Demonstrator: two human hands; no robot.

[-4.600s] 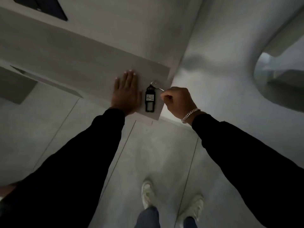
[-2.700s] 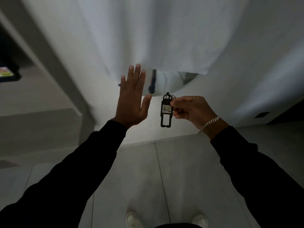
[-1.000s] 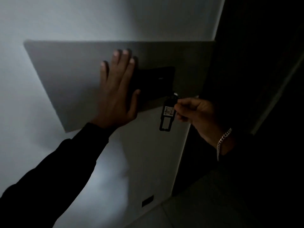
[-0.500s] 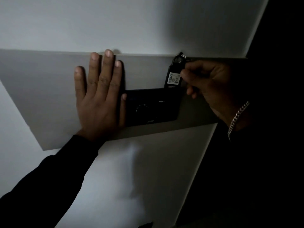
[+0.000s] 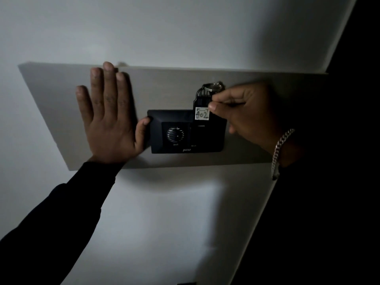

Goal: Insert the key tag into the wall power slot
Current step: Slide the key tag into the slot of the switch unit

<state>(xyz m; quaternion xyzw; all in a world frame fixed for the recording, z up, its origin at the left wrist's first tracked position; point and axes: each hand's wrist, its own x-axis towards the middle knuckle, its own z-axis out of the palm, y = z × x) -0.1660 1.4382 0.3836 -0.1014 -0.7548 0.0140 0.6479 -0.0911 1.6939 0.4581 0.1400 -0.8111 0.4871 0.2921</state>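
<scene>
A black wall power unit (image 5: 186, 131) with a round dial on its left half is fixed to a grey wall panel (image 5: 51, 95). My right hand (image 5: 244, 114) pinches a black key tag (image 5: 202, 105) with a white "402" label and a metal ring on top. The tag stands upright over the unit's right half, and its lower end is hidden against the dark plate. My left hand (image 5: 109, 118) lies flat on the panel with fingers spread, and its thumb touches the unit's left edge.
The white wall (image 5: 164, 212) runs above and below the panel. A dark opening or door edge (image 5: 339, 140) fills the right side. A small dark fitting (image 5: 186, 283) shows low on the wall. The room is dim.
My right hand has lowered the key tag from the panel's top edge down onto the unit's right half. My left hand stays flat on the panel.
</scene>
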